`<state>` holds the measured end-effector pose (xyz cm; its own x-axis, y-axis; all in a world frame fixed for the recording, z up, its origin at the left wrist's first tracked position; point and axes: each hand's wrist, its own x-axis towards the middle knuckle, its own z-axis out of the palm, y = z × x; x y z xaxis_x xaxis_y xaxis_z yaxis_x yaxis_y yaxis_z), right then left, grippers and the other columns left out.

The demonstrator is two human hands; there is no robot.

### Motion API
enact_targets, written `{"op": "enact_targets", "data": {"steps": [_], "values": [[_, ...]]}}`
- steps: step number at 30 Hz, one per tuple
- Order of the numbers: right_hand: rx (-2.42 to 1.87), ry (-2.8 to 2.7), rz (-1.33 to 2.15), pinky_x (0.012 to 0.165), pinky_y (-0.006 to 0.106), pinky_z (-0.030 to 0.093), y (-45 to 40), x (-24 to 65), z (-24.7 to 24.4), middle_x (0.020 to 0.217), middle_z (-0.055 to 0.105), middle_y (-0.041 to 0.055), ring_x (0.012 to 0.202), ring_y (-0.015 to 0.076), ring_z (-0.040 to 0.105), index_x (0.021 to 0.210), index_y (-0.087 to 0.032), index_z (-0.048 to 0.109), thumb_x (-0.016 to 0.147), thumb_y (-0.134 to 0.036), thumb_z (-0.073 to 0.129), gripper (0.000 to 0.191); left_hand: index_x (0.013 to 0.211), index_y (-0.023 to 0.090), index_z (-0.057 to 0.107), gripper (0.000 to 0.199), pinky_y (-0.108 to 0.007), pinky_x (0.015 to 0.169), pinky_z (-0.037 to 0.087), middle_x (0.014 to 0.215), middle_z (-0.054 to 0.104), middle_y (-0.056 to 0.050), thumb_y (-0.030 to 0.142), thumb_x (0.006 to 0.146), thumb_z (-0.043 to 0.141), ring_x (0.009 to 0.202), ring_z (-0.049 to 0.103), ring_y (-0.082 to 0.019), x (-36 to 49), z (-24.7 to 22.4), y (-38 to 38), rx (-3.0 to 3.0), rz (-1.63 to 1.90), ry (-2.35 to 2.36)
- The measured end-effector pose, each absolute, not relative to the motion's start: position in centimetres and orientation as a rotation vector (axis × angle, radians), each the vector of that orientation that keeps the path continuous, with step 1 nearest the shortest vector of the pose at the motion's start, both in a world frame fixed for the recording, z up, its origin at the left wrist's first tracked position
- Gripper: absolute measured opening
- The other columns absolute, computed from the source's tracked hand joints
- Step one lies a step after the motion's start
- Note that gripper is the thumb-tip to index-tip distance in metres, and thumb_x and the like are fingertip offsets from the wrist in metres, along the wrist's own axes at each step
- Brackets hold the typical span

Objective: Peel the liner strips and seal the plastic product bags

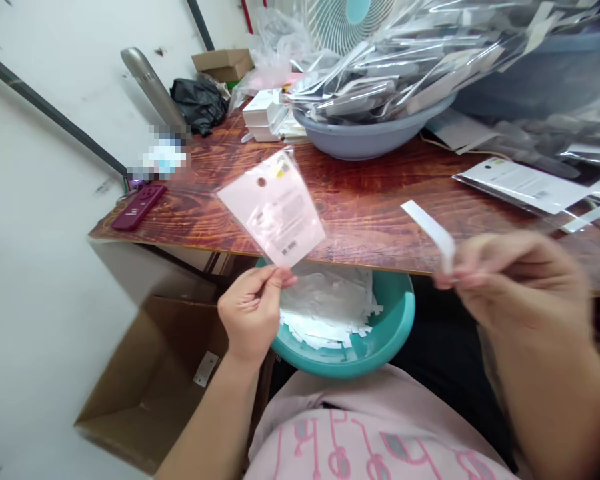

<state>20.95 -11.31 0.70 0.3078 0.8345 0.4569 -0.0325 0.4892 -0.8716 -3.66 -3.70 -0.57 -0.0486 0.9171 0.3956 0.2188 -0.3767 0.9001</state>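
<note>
- Head view, far left: a dark red phone lies on a wooden table; an open cardboard box sits below.
- The left hand pinches the bottom corner of a flat, pale packet, held up before the table's front edge.
- A teal basin beneath contains white scraps.
- On the table behind, a grey bowl is heaped with clear-wrapped packages.
- The right hand grips a bent white strip between thumb and fingers; a second packet lies beyond.
</note>
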Motion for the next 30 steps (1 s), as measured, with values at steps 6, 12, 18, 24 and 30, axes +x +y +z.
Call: {"op": "enact_targets", "data": {"steps": [6,12,18,24,30], "values": [[-1.305,-1.98,1.237,0.074,0.029,0.051,-8.7,18.0,-3.7,0.092,0.072,0.0043,0.084,0.0179,0.067,0.087,-0.02,0.068,0.077,-0.007,0.054,0.021,0.078,0.012,0.071,0.007,-0.031,0.06,0.061,0.07,0.069,-0.002,0.019,0.074,0.071,0.058,0.069,-0.018,-4.2,0.8,-3.3,1.539,1.621,1.288],[-1.376,-2.045,0.742,0.062,0.025,0.043,-7.9,18.0,-2.9,0.069,0.064,0.0022,0.064,0.0127,0.057,0.072,-0.018,0.062,0.083,-0.021,0.056,0.013,0.075,0.014,0.071,0.007,-0.03,0.057,0.062,0.068,0.069,-0.001,0.02,0.073,0.072,0.055,0.068,-0.017,-4.3,1.4,-4.0,1.482,1.616,1.261],[-1.089,-1.611,0.96,0.061,0.024,0.047,-6.7,20.3,0.0,0.106,0.058,0.0035,0.069,0.0093,0.054,0.104,-0.025,0.049,0.075,-0.02,0.068,0.035,0.073,0.015,0.072,0.008,-0.029,0.054,0.062,0.066,0.068,0.0,0.021,0.069,0.075,0.052,0.067,-0.016,-4.2,2.1,-4.4,1.332,1.55,1.156],[-0.739,-1.548,1.037,0.068,0.025,0.05,-3.9,20.0,3.3,0.116,0.05,0.0007,0.07,0.0068,0.055,0.095,-0.025,0.05,0.071,-0.02,0.072,0.033,0.071,0.017,0.072,0.005,-0.029,0.054,0.063,0.064,0.067,0.001,0.02,0.069,0.075,0.055,0.068,-0.016,-4.0,2.2,-4.8,1.272,1.464,1.061],[-0.656,-1.523,1.083,0.074,0.029,0.05,-3.1,18.6,3.7,0.09,0.056,0.0002,0.082,0.012,0.056,0.08,-0.02,0.055,0.07,-0.019,0.073,0.021,0.074,0.018,0.074,0.005,-0.028,0.056,0.063,0.067,0.068,0.001,0.019,0.07,0.075,0.056,0.068,-0.015,-3.8,1.9,-4.9,1.248,1.405,1.042]]}}
